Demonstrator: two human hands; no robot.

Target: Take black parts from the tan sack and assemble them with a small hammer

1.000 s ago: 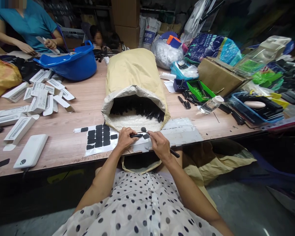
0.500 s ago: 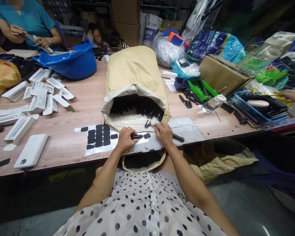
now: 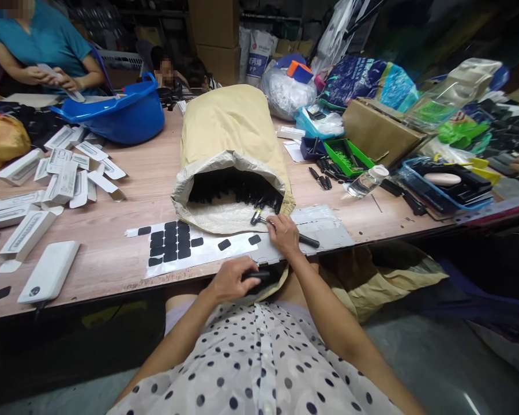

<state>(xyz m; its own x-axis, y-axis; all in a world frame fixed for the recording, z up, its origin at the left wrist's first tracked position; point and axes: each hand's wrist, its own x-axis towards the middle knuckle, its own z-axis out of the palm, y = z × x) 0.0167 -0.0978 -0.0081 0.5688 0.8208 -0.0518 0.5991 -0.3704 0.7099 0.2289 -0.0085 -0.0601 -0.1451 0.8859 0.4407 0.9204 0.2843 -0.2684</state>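
My left hand (image 3: 233, 279) is closed round a small black cylindrical piece (image 3: 259, 275), just past the table's front edge. Below it hangs the open mouth of a second sack (image 3: 281, 281) over my lap. At the edge, my right hand (image 3: 285, 236) grips a small hammer (image 3: 308, 241) lying across a grey board (image 3: 333, 222); its metal head points toward the large tan sack (image 3: 225, 124). That sack lies with its mouth facing me, and many black pieces (image 3: 229, 187) show inside. Left of my hands is a white sheet with black rounded-square stickers (image 3: 170, 242).
White boxes (image 3: 64, 181), a white power bank (image 3: 49, 271) and a blue basin (image 3: 116, 118) are on the left. On the right are a green tray (image 3: 348, 155), a clear bottle (image 3: 367, 180) and a blue basket (image 3: 447, 190). A co-worker (image 3: 47, 52) sits across the table.
My left hand has moved off the table toward me with the black piece, now above the lap sack. A black sticker shows where that hand was. My right hand stays on the hammer.
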